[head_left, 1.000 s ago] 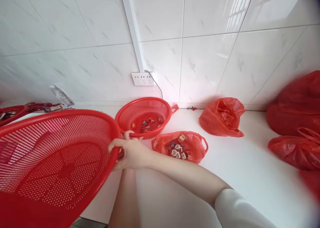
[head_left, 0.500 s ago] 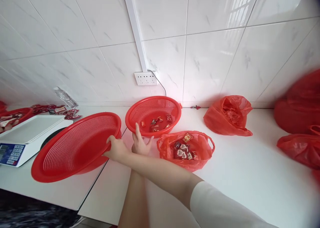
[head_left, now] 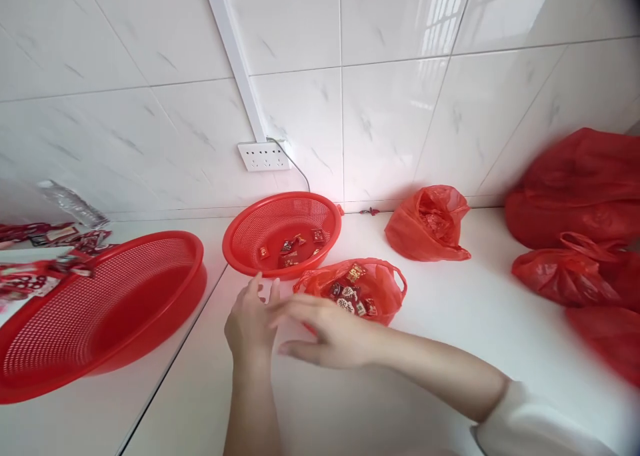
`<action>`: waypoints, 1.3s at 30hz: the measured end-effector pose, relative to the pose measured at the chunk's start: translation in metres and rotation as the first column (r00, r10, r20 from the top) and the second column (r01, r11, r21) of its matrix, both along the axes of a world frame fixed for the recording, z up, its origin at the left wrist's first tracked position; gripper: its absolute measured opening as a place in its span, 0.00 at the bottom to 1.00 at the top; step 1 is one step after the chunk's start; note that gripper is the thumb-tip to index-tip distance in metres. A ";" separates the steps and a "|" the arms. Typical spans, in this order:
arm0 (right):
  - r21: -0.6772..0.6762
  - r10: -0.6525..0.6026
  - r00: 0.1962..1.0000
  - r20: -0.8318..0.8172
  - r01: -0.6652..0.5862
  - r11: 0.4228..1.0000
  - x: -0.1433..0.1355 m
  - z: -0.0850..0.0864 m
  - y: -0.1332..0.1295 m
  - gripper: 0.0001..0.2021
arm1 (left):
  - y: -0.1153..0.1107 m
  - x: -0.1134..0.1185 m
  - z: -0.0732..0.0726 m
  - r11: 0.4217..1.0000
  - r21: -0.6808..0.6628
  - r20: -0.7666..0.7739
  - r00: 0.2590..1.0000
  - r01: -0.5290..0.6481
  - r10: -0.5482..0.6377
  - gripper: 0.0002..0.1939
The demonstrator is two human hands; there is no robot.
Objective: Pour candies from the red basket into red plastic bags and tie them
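My left hand (head_left: 251, 319) is raised over the counter just in front of the small red colander (head_left: 240, 259), its fingers apart and nothing in them. Close beside it, my right hand (head_left: 333, 333) is blurred, thumb spread from the stretched fingers, also holding nothing. It overlaps the near left side of an open red plastic bag (head_left: 383, 289) with several wrapped candies (head_left: 347, 296) inside. A few small packets (head_left: 290, 259) lie in the small colander. To the left stands a large red colander (head_left: 173, 309), its visible inside bare.
Blurred red packets (head_left: 45, 279) hang over the large colander's far left edge. A crumpled red bag (head_left: 425, 229) sits by the wall, and more red bags (head_left: 575, 189) crowd the right side. A socket strip (head_left: 264, 156) is on the tiled wall. A seam runs between the two tabletops.
My right hand has let go of the large colander's rim and moved right, across to my left hand. The view has turned right. Blurred packets now show above the large colander.
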State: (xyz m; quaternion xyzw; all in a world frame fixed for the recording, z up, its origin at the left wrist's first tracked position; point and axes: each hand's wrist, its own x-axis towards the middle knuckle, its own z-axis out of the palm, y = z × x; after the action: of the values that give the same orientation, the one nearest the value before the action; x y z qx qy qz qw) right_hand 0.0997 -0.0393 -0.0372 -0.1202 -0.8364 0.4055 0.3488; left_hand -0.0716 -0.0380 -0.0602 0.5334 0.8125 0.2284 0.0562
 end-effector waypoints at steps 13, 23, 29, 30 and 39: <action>-0.358 -0.593 0.710 0.380 0.704 0.614 0.166 -0.097 0.034 0.21 | 0.012 0.022 -0.011 0.875 -0.396 0.083 0.959 0.280 -0.270 0.20; -0.411 -0.741 0.630 -0.231 0.627 0.662 0.194 0.010 0.035 0.18 | 0.004 0.014 0.067 0.843 0.419 0.702 0.469 0.336 -0.536 0.13; -0.161 -0.721 0.475 -0.504 0.769 0.618 0.164 0.058 0.032 0.11 | -0.009 0.042 0.106 0.669 0.675 0.431 0.570 0.312 -0.700 0.08; -0.132 -0.716 0.479 -0.508 0.778 0.614 0.156 0.061 0.031 0.11 | -0.010 0.049 0.107 0.659 0.688 0.377 0.628 0.302 -0.681 0.08; 0.301 -0.343 0.893 -0.292 0.426 0.853 0.105 0.083 0.013 0.10 | -0.001 0.089 0.080 0.558 0.475 0.608 0.205 0.680 -0.767 0.27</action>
State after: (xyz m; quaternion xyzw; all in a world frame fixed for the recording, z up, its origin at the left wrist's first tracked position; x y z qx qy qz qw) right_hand 0.2043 -0.0267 0.0461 -0.1732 -0.8089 0.1795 0.5324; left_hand 0.0176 -0.0395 0.0203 0.6989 0.3445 0.4181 0.4671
